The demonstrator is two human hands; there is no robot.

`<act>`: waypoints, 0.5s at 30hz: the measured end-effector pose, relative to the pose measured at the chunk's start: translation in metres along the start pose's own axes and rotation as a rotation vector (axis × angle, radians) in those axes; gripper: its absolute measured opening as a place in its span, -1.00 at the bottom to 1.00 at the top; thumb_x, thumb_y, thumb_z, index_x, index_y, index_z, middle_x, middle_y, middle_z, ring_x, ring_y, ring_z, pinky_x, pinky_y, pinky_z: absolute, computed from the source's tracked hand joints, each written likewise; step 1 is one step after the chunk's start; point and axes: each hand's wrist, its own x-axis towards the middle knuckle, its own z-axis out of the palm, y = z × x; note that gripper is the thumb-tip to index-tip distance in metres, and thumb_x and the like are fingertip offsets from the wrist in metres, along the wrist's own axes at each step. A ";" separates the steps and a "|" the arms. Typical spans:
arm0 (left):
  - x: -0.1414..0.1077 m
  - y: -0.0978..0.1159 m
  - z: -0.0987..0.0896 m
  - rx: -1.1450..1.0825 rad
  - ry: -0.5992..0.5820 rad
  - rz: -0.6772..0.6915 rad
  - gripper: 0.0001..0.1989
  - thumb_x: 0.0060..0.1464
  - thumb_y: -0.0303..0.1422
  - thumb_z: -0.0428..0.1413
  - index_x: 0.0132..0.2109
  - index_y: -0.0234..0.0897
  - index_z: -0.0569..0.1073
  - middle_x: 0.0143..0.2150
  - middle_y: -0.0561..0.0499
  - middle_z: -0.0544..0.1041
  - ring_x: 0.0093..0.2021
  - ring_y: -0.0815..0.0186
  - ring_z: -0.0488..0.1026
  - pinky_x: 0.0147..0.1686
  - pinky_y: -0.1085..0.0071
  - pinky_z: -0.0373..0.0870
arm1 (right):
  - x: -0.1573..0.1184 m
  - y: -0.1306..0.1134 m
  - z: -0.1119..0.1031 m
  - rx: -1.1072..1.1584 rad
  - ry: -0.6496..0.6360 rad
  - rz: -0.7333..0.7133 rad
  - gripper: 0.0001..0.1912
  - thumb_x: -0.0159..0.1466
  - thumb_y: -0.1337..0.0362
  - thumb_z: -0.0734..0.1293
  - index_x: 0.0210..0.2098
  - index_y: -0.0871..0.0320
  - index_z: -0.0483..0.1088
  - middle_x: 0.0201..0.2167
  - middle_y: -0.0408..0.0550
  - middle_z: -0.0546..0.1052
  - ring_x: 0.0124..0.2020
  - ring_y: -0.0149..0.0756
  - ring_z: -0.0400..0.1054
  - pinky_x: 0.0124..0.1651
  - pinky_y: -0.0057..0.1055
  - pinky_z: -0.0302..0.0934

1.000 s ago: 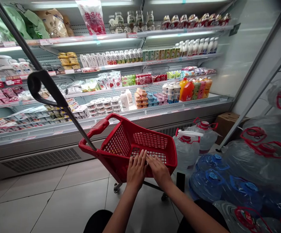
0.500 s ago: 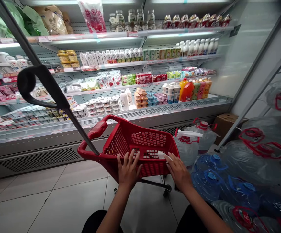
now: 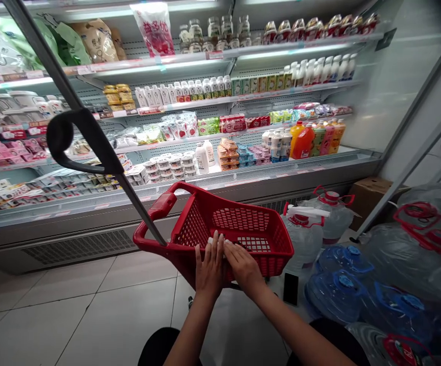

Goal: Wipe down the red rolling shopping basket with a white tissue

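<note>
A red shopping cart (image 3: 243, 218) with perforated basket walls stands in front of me. My left hand (image 3: 209, 267) lies flat on the near rim of the basket, fingers stretched out and apart. Beside it, almost touching, my right hand (image 3: 245, 267) rests on the same rim with its fingers pressed together. A small white piece (image 3: 210, 240), like a tissue or wipe, shows at the fingertips; most of it is hidden under the hands. The grey pole with a black hooked grip (image 3: 85, 137) rises from the cart's handle end.
A chilled display shelf (image 3: 190, 190) with dairy goods and drinks runs behind the cart. Large water bottles (image 3: 335, 290) crowd the right side, beside a cardboard box (image 3: 373, 188). A dark phone-like slab (image 3: 291, 288) lies on the tiled floor (image 3: 129, 300).
My right hand has slid left along the rim, from the basket's far right end to beside my left hand. The white piece has moved left with it. The view has shifted slightly.
</note>
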 end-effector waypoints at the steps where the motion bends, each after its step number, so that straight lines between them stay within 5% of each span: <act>1: -0.001 -0.002 -0.002 0.001 -0.003 0.008 -0.23 0.35 -0.36 -0.07 0.56 -0.19 -0.25 0.55 -0.12 0.08 0.37 0.07 0.31 0.49 -0.08 -0.21 | -0.005 0.005 -0.004 -0.004 -0.010 -0.006 -0.24 0.35 0.58 0.08 0.52 0.19 0.02 0.37 0.07 0.39 0.35 -0.18 0.31 0.39 -0.12 0.24; 10: -0.008 -0.003 -0.006 -0.012 -0.027 0.026 -0.18 0.28 -0.39 0.00 0.56 -0.14 -0.17 0.56 -0.04 0.03 0.42 0.06 0.26 0.47 -0.01 -0.15 | -0.087 0.079 -0.056 -0.106 0.020 0.250 -0.20 0.39 0.59 0.02 0.54 -0.03 -0.09 0.38 -0.05 0.37 0.39 -0.18 0.25 0.43 0.01 0.14; 15: -0.008 0.006 0.001 -0.032 -0.001 -0.004 -0.20 0.30 -0.41 -0.02 0.56 -0.10 -0.17 0.55 -0.08 0.04 0.40 0.06 0.30 0.48 -0.06 -0.21 | -0.061 0.048 -0.036 -0.038 0.045 0.203 -0.22 0.37 0.58 0.04 0.53 0.02 -0.01 0.35 -0.02 0.41 0.39 -0.18 0.26 0.41 -0.02 0.21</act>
